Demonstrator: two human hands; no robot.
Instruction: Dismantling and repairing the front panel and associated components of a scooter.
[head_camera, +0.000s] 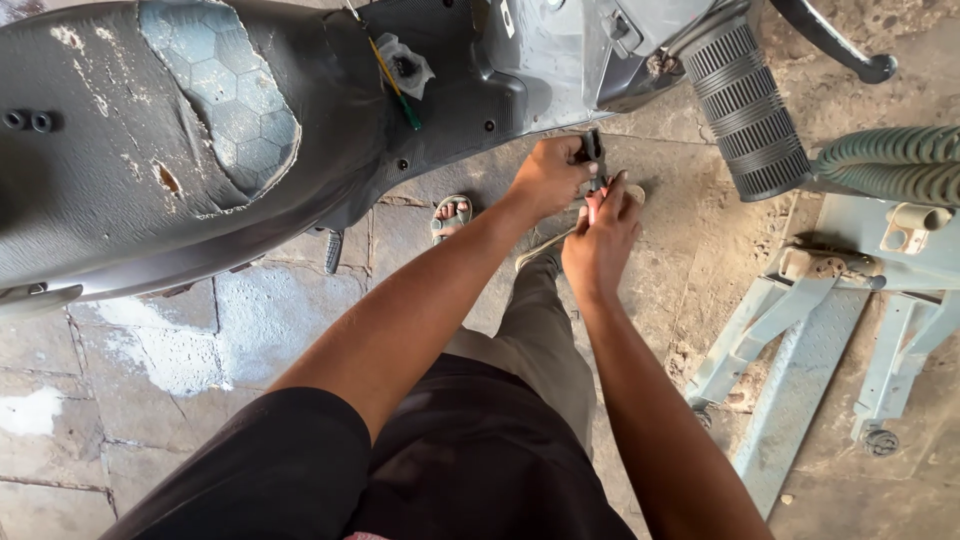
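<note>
Both hands (575, 205) around small dark part (593, 150)

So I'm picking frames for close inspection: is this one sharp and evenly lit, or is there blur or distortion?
Head view: soft, even daylight, no hard shadows or glare; the left hand and right hand are fairly sharp around a small dark part; wide-angle bending curves the scooter seat and the edges.

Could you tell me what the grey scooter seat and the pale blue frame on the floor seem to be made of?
The grey scooter seat looks like textured vinyl, matt and worn: torn patches expose a hexagon-patterned layer. The pale blue frame looks like painted metal, dull and dusty, with flat bars and bolted joints.
</note>
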